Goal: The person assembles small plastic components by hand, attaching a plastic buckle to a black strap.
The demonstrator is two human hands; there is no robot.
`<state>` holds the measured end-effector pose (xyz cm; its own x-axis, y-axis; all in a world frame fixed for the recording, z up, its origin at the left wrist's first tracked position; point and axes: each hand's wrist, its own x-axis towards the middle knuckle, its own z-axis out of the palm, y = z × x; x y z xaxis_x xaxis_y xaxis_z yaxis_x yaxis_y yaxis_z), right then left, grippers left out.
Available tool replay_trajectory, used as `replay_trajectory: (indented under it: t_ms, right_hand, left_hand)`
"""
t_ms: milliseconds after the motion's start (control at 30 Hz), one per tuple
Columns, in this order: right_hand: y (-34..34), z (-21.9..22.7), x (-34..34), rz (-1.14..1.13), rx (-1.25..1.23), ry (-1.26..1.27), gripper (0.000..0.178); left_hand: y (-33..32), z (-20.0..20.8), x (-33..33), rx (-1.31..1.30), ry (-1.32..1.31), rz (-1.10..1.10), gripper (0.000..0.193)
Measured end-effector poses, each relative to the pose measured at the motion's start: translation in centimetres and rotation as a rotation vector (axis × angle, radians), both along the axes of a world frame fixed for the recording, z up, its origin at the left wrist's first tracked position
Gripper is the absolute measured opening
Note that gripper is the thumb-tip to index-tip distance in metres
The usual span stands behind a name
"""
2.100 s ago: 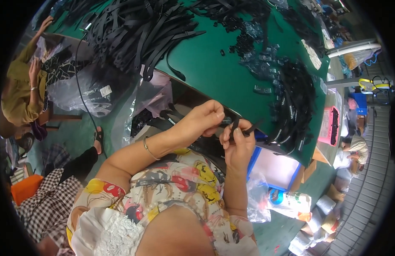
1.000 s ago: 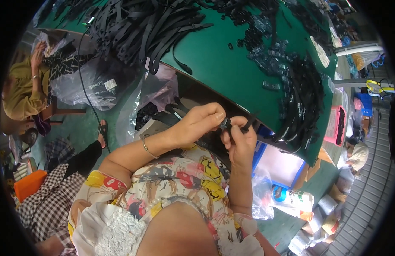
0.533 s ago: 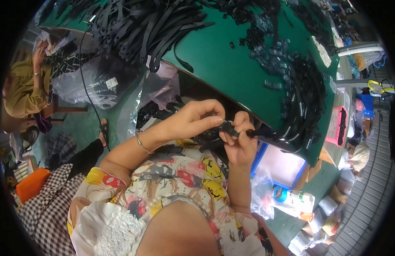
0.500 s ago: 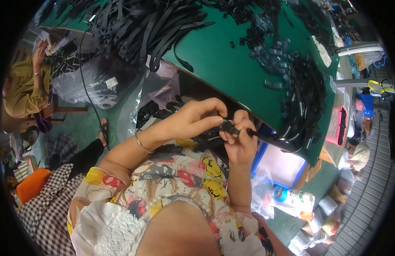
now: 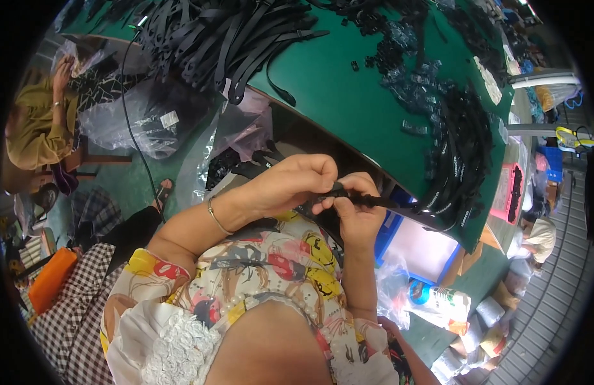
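In the head view, here's the left hand (image 5: 305,181), thumb and fingertips pinched on a small dark piece (image 5: 337,190), its exact form hidden by the fingers. Close beside it, the right hand (image 5: 360,217) has a narrow grip on a black strap (image 5: 372,201), thumb on top, likely bracing it where the two hands meet. That strap sits by the near edge of the green table (image 5: 339,109), its length trailing right toward a heap of straps (image 5: 457,163), probably piled there for easy reach; whether it joins them, one cannot tell.
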<state>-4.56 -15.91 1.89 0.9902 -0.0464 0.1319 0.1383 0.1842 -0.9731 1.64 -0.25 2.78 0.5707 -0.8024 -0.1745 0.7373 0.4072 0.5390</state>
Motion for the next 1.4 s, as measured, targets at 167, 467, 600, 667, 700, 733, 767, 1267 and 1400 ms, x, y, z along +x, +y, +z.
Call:
replay_trajectory:
  t_ms: [167, 467, 600, 667, 700, 733, 767, 1267, 1400]
  right_hand:
    - [1.1, 0.5, -0.3, 0.034, 0.252, 0.005, 0.022]
    - [-0.2, 0.9, 0.6, -0.037, -0.530, -0.212, 0.019]
    - [-0.7, 0.9, 0.5, -0.390, -0.684, -0.247, 0.012]
    - [-1.4, 1.4, -0.3, -0.234, -0.148, 0.119, 0.015]
    - [-1.3, 1.8, -0.5, -0.133, -0.131, 0.251, 0.014]
    - [-1.2, 2.2, -0.6, -0.031, -0.112, 0.382, 0.013]
    - [-0.8, 1.8, -0.5, 0.043, -0.253, 0.342, 0.013]
    - [1.3, 2.4, -1.7, 0.151, 0.432, 0.216, 0.023]
    - [1.3, 1.9, -1.8, 0.185, 0.684, 0.232, 0.021]
  left_hand:
    - [0.2, -0.2, -0.3, -0.136, 0.102, -0.039, 0.013]
    - [0.3, -0.2, 0.1, 0.135, -0.045, -0.080, 0.018]
    - [0.9, 0.2, 0.3, 0.248, -0.338, -0.065, 0.020]
    - [1.0, 0.2, 0.3, 0.351, -0.482, 0.014, 0.024]
    - [1.0, -0.2, 0.3, 0.389, -0.696, 0.055, 0.026]
    - [1.0, -0.4, 0.3, 0.426, -0.911, 0.097, 0.027]
    - [1.0, 0.0, 0.4, 0.483, -0.978, 0.069, 0.028]
    - [1.1, 0.2, -1.2, -0.058, -0.075, -0.123, 0.018]
    - [1.2, -0.6, -0.8, -0.172, -0.048, -0.188, 0.023]
